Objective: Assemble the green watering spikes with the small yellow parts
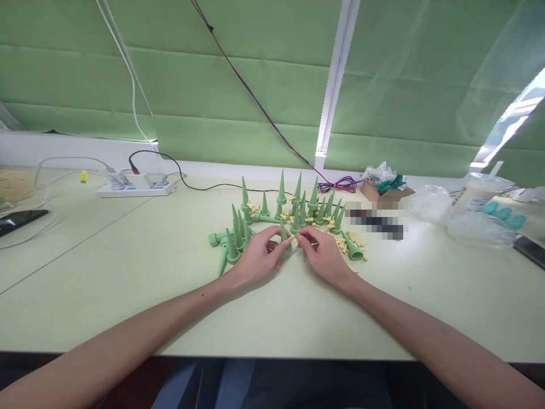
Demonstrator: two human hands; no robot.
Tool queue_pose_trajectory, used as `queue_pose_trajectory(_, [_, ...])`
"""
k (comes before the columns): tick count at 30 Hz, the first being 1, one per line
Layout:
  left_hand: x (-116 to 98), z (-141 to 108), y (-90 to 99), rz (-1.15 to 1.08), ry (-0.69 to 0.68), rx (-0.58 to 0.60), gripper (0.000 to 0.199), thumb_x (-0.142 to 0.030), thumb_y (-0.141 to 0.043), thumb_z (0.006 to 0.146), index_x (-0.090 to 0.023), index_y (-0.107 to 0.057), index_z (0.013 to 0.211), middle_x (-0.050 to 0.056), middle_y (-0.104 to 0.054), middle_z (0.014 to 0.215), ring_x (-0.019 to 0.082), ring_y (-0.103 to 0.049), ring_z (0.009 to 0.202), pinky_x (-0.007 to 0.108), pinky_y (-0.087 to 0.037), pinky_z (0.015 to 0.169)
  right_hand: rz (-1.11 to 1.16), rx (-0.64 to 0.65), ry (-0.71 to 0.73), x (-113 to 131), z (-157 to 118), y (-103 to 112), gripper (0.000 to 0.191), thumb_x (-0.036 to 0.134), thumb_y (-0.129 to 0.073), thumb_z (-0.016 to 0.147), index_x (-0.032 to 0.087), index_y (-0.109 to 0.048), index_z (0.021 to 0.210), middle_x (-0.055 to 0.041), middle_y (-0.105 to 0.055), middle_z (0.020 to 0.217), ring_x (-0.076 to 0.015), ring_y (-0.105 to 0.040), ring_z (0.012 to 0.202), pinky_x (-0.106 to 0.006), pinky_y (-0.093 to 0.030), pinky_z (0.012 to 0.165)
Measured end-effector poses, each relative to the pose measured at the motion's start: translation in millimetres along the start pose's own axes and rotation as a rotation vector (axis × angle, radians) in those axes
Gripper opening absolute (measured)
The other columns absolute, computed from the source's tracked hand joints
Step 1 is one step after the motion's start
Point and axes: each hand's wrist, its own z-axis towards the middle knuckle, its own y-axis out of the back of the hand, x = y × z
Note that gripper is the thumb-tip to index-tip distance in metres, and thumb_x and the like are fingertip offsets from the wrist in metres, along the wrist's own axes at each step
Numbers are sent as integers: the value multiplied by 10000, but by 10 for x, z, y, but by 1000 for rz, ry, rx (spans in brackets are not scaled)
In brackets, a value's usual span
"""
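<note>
My left hand [263, 250] grips a green cone [284, 233] that stands point up at the front of a group of similar cones. Close to its right side, my right hand [319, 250] pinches a small yellow piece [294, 239] between thumb and fingertips. Behind both hands several green cones [281, 190] stand upright. More cones [232, 250] are left of my left hand, some lying on their sides. Small yellow pieces [342, 244] are scattered among the cones and to the right, beside a tipped cone [353, 250].
A white power strip [140, 190] with cables is at the back left, a dark phone [21, 220] at the far left. On the right are an open cardboard box [389, 199], plastic bags [432, 204], a drink cup [477, 196] and another phone [530, 250].
</note>
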Motion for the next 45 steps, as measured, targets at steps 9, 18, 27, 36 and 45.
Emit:
queue_pose_trajectory(9, [4,-3,-1,98,-16,-25,264,-427,-523,910,-193,-630,968,-54,-490,490,117,-447,418,222,-353,442,22,34,-7,6,-7,-8,246,377,-472,962,207,-629,880,-24,-646,741,-157,-562,601,-270,-427,542])
queue_pose_trajectory(18, [5,-3,-5,49,14,-42,256,-448,-522,914,-205,-601,918,-61,-476,451,113,-424,393,218,-337,422,11,45,1,-5,-14,-12,256,363,-449,973,211,-626,868,-20,-638,741,-155,-544,600,-269,-421,552])
queue_pose_trajectory(27, [17,4,-3,-11,64,-33,272,-463,-535,910,-198,-595,905,-61,-475,423,109,-439,358,211,-339,394,2,52,19,4,-8,-8,251,351,-454,971,205,-633,871,-20,-637,748,-154,-542,622,-262,-412,558])
queue_pose_trajectory(36, [50,14,3,-106,94,-1,254,-451,-581,888,-201,-553,921,-61,-504,435,92,-423,368,193,-346,405,17,75,18,-1,-9,-10,213,309,-473,960,195,-646,910,-28,-660,798,-155,-558,678,-263,-426,586])
queue_pose_trajectory(45, [77,21,6,-134,105,29,261,-436,-605,872,-190,-542,932,-64,-506,438,79,-411,360,178,-334,397,16,77,8,-16,1,-12,210,303,-469,961,192,-636,898,-21,-649,789,-144,-532,646,-261,-409,579])
